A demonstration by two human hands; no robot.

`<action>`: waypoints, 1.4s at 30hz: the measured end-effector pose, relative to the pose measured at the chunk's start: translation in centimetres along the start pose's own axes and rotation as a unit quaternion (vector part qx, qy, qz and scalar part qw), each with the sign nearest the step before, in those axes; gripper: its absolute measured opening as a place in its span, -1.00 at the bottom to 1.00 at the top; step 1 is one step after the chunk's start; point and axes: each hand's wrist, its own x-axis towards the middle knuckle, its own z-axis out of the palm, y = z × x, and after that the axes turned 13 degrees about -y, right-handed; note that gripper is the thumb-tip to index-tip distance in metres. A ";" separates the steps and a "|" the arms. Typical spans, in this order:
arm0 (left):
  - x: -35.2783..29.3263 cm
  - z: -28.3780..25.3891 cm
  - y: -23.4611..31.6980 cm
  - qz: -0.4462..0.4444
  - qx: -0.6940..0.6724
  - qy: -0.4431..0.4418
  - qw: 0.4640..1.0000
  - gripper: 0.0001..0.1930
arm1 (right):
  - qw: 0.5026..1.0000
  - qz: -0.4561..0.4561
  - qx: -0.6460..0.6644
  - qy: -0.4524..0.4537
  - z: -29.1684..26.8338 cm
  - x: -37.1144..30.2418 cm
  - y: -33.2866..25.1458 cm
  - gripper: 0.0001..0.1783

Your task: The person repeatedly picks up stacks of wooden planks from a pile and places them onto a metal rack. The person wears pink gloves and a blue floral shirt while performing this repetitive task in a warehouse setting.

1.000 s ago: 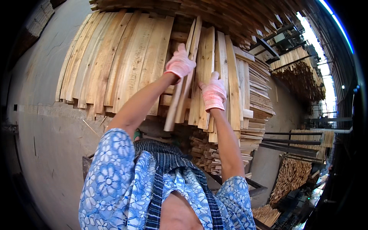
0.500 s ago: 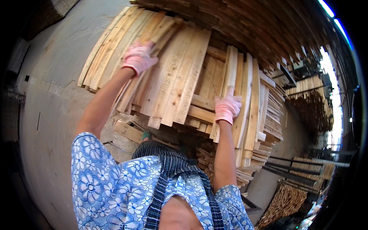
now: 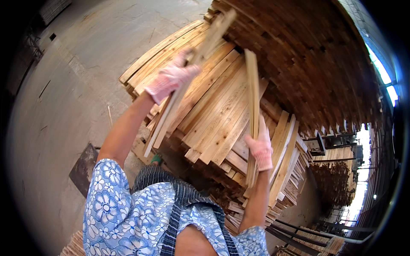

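My left hand [image 3: 170, 80], in a pink knitted glove, grips a long pale wooden slat [image 3: 213, 32] that slants from upper right down to lower left. In my right hand [image 3: 260, 147], also pink-gloved, a second narrow slat [image 3: 251, 81] stands nearly upright on its edge. Both slats are lifted just above a stack of light wooden boards [image 3: 213, 115] in front of me. My flowered blue sleeves and a striped apron fill the lower part of the view.
A tall wall of darker stacked timber [image 3: 307, 64] rises behind the stack. Grey concrete floor [image 3: 64, 106] lies to the left, with a dark flat plate [image 3: 83, 168] on it. More bundles of slats [image 3: 333, 183] and metal racks stand at the right.
My left hand has closed on a slat and raised it off the stack. My right hand has tipped its slat up onto its edge. The view has tilted further down.
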 end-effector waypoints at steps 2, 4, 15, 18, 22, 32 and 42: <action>-3.7 -3.5 -2.9 0.127 -0.082 0.090 0.984 -0.17 | 0.986 -0.048 -0.150 -0.046 -0.7 2.6 -4.5 -0.05; -7.4 -4.8 -4.5 0.090 -0.149 0.094 0.980 -0.17 | 0.962 -0.093 -0.249 -0.063 0.7 6.0 -6.2 -0.06; -15.5 0.5 -37.5 0.162 -0.067 0.191 0.966 -0.50 | 0.938 -0.268 -0.217 -0.031 5.4 11.4 -2.3 -0.11; -13.7 7.1 -34.9 0.137 -0.089 0.215 0.963 -0.46 | 0.939 -0.285 -0.184 -0.061 4.7 10.2 -3.9 -0.14; -11.6 8.2 -32.8 0.170 -0.246 0.213 0.930 -0.52 | 0.943 -0.283 -0.166 -0.054 3.7 11.0 -4.5 -0.20; -9.1 9.0 -45.6 0.209 -0.634 0.128 0.734 -0.39 | 0.943 -0.233 -0.236 0.000 -6.1 27.9 -8.5 -0.23; -15.7 0.0 -30.0 0.031 -0.432 0.201 0.879 -0.54 | 0.945 -0.200 -0.259 -0.012 -1.6 34.6 -6.2 -0.21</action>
